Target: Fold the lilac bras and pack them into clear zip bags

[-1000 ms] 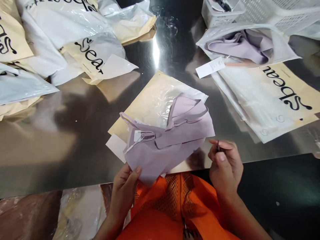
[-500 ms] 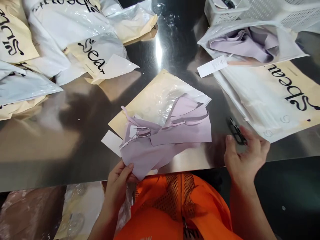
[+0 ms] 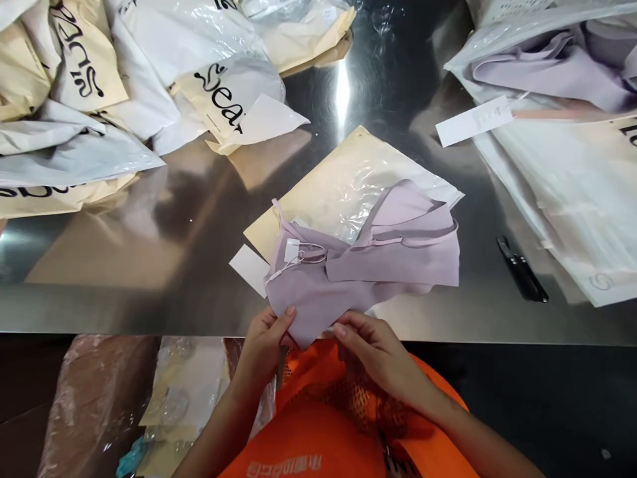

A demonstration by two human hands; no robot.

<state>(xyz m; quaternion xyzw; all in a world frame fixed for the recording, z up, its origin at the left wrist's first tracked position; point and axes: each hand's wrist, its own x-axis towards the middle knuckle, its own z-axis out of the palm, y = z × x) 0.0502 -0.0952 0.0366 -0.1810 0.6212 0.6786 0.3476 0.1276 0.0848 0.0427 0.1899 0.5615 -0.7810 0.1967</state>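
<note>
Holding the soft lilac fabric garment [image 3: 368,262] right at the centre of the frame, strap and wide band toward its right end. Gripping its lower-left corner between thumb and fingers with the left hand [image 3: 266,338], thumb on top. Pinching, now, at its bottom edge with the right hand [image 3: 375,348], a whitish bit at the fingertips too small to make out. On the garment's left part, a small white tag [image 3: 292,250] with pale cord; poking out beside it, a white card [image 3: 247,269]. Just behind, partly covered, a flat cream-and-clear plastic bag [image 3: 323,179] on the shiny metal table [image 3: 194,285]. Over at right, well apart from both hands, black snips [image 3: 525,272]. Upper right, lilac fabric [image 3: 552,76] inside an open, translucent white bag [image 3: 460,61]. Upper left, a heap of cream-and-white plastic bags [image 3: 142,86] with black lettering. Bottom middle, a bright orange vest [image 3: 308,431].
</note>
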